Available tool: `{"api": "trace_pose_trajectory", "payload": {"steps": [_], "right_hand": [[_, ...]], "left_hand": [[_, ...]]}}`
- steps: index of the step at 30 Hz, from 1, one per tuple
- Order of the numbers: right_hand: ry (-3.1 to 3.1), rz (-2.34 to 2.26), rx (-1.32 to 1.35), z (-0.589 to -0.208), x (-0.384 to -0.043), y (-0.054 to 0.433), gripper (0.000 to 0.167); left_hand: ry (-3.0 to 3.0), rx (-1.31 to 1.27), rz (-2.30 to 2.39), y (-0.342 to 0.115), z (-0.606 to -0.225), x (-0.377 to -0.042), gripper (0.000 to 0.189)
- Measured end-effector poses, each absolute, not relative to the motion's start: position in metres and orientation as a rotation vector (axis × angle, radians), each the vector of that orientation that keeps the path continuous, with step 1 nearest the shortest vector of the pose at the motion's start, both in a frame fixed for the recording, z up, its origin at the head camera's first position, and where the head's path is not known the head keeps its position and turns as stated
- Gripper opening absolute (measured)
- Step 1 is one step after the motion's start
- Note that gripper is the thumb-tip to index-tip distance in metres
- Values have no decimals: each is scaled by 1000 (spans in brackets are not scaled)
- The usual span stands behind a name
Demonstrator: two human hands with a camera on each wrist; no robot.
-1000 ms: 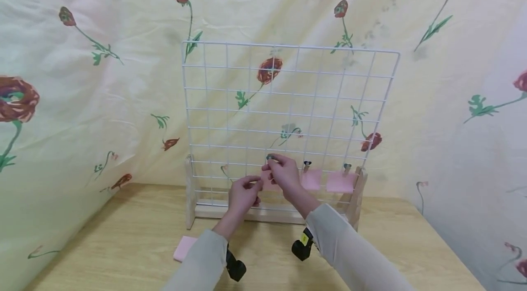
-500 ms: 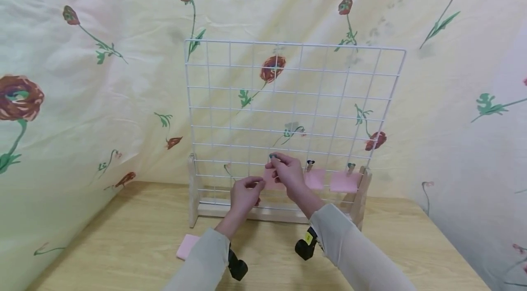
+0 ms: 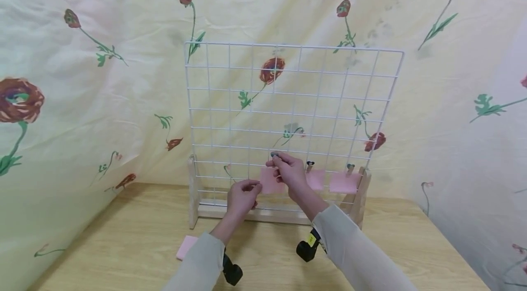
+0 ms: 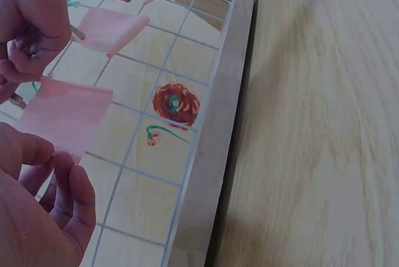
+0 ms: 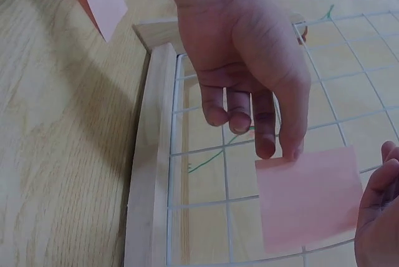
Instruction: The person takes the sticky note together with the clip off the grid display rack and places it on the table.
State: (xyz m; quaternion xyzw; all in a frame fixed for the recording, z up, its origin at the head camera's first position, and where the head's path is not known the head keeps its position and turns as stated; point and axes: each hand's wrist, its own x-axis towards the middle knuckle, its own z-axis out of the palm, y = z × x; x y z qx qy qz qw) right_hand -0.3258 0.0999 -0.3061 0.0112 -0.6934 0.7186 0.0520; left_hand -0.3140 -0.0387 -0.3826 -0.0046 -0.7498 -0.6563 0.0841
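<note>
My left hand (image 3: pixel 242 197) pinches the left edge of a square pink paper note (image 3: pixel 269 181) in front of a white wire grid (image 3: pixel 249 112). Above the note's top, my right hand (image 3: pixel 291 174) pinches a small clip (image 3: pixel 274 155) with a dark top. Most of that clip is hidden by the fingers; a bit of the clip (image 4: pixel 17 100) shows in the left wrist view. Farther right on the grid hang two more pink notes (image 3: pixel 315 180), each under a wooden clip (image 3: pixel 310 166) with a dark heart-shaped top.
The grid stands upright in a wooden base (image 3: pixel 263 213) on the wooden table (image 3: pixel 123 231). A pink paper stack (image 3: pixel 186 246) lies at the table's left front, partly behind the left sleeve. Flowered cloth (image 3: pixel 148 76) hangs behind and at both sides.
My left hand has shifted slightly left and down with the note's edge, and more of the note shows. My right hand has moved slightly right with the clip.
</note>
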Motion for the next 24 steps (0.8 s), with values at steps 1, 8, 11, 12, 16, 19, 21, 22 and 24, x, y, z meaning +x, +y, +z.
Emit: {"api": "trace_pose_trajectory", "payload": {"steps": [1,8,11,12,16,19,21,22,24], "right_hand": [[-2108,2190,32,-306,-325,101,30],[-2105,2210,51,-302,-318,102,28],[-2130,2206,57,-300,-315,103,28],[-2143,2198,62,-300,-314,104,29],[-2182,2166,76,-301,-307,108,28],[-2203,2161,94,-303,-301,115,27],[-2216,2167,104,-305,-296,119,27],[-2227,2167,113,-306,-294,121,27],[-2249,2160,134,-309,-289,126,29]], "left_hand": [[-2237,-26,-1961,-41,-383,-313,20],[-2235,-45,-1963,-57,-387,-306,19],[-2247,-46,-1949,-64,-391,-304,18],[-2254,-52,-1939,-66,-391,-303,18],[-2278,-88,-1909,-73,-394,-298,18],[-2300,-111,-1903,-79,-397,-293,18],[-2322,-121,-1897,-83,-398,-290,17],[-2333,-127,-1896,-85,-399,-288,17],[-2354,-151,-1888,-89,-401,-284,15]]}}
